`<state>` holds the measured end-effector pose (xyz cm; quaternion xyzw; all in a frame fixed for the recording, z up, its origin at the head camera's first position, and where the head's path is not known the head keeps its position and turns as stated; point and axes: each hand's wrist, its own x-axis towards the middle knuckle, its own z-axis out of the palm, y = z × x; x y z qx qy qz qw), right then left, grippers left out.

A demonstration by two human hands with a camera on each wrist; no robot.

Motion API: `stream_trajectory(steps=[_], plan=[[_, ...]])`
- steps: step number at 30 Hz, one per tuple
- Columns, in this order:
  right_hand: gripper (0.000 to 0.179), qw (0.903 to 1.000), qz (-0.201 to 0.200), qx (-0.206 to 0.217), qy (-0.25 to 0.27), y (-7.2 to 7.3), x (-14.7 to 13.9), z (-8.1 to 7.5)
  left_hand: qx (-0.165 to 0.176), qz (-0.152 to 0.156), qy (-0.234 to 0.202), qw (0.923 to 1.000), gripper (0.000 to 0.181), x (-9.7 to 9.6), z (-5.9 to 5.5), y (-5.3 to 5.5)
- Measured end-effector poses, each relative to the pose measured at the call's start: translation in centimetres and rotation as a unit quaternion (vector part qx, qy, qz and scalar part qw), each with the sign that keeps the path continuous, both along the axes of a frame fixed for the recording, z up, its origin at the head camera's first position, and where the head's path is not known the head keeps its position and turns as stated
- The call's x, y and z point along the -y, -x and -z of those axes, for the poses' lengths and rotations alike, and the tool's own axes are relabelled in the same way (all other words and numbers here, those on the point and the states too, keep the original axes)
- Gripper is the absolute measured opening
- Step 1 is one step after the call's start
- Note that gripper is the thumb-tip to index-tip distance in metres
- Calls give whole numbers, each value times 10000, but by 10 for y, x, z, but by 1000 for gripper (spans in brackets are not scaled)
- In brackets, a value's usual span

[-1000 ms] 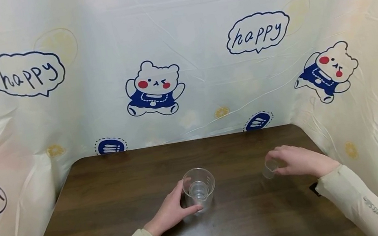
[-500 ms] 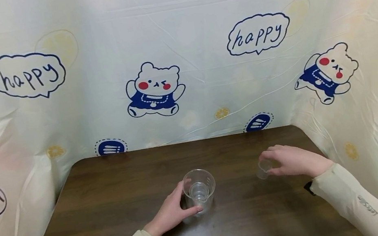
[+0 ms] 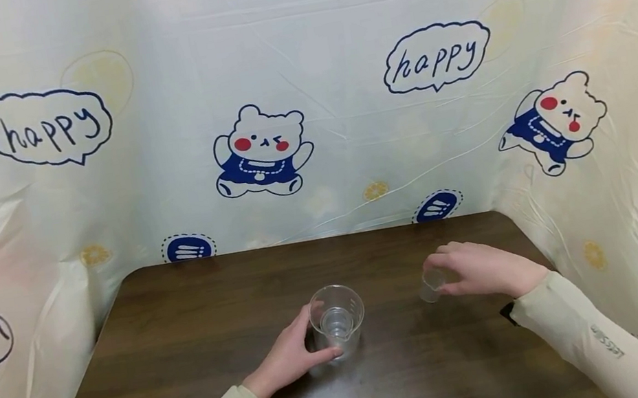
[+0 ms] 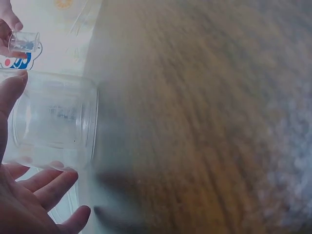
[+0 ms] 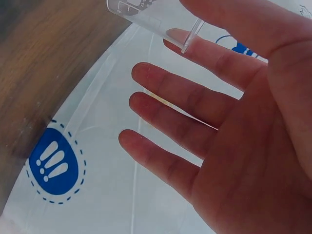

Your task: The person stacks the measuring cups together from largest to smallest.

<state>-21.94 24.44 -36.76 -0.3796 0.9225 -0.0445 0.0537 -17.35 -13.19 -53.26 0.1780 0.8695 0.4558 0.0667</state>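
A large clear glass beaker (image 3: 355,334) stands upright on the table. Inside it a smaller clear beaker (image 3: 336,322) appears to be nested, its outline also showing in the left wrist view. My left hand (image 3: 287,363) holds the large beaker from the left side, thumb in front and fingers behind. To the right, my right hand (image 3: 483,269) pinches a tiny clear beaker (image 5: 148,17) near its rim with thumb and index finger, the other fingers spread away from it. This tiny beaker is held above the table, apart from the large one.
The brown wooden table (image 3: 200,315) is bordered by a pale printed curtain (image 3: 349,152) at the back and both sides. A stretch of tabletop lies between the two hands.
My right hand has moved left with the tiny beaker, closer to the large one. The left hand and the large beaker have stayed in place.
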Motion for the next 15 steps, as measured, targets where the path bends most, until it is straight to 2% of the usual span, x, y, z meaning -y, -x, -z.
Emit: stream_trajectory(steps=[4,15], plan=[[26,9998,-174,-130,37,0,6,-2,-42,-20,27,10000,94,-1,-2,1],[25,9993,-360,-126,1,0,26,-4,-2,44,74,10000,92,-2,-7,1]])
